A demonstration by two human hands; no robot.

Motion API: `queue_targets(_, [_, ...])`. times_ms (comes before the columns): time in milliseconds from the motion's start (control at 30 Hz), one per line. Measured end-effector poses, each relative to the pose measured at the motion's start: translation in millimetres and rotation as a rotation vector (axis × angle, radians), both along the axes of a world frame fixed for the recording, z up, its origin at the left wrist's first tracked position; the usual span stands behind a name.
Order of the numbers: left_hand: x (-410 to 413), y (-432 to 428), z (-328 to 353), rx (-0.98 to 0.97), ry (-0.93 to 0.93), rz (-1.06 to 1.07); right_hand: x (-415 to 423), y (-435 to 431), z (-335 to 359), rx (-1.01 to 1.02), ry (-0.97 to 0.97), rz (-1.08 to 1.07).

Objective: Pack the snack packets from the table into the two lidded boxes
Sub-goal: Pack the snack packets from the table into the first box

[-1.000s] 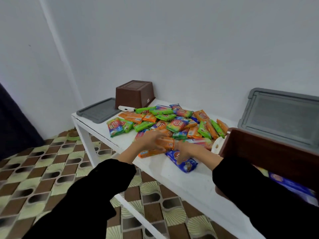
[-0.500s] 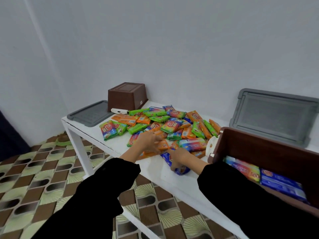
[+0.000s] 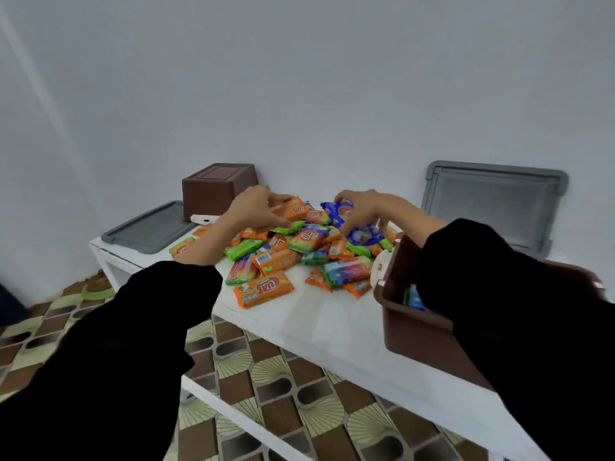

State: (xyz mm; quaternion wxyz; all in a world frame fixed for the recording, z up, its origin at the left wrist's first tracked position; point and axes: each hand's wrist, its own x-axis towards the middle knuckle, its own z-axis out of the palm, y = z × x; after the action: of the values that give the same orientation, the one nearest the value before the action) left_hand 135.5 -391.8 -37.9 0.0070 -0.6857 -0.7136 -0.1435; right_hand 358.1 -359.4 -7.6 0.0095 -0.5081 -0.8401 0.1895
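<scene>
A heap of orange, green and blue snack packets (image 3: 293, 251) lies on the white table (image 3: 326, 324). My left hand (image 3: 253, 207) grips an orange packet (image 3: 293, 207) lifted above the heap. My right hand (image 3: 362, 211) grips a blue packet (image 3: 357, 232), also raised over the pile. An open brown box (image 3: 412, 324) stands at the right, partly behind my right sleeve, with a few packets inside. A second brown box (image 3: 216, 188) sits upside down at the back left.
One grey lid (image 3: 149, 227) lies flat at the table's left end. Another grey lid (image 3: 496, 201) leans against the wall behind the open box. A patterned tile floor (image 3: 266, 387) shows below the table's front edge.
Both hands rose from the table's front part and moved back over the heap, the left with an orange packet, the right with the blue one. The camera view shifted left and down.
</scene>
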Motion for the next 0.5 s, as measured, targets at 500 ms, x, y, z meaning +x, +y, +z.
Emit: queue_targets(500, [229.7, 56.2, -24.0, -0.206, 0.223, -0.688, 213.5, -5.6, -28.7, 0.012, -0.171, -0.291])
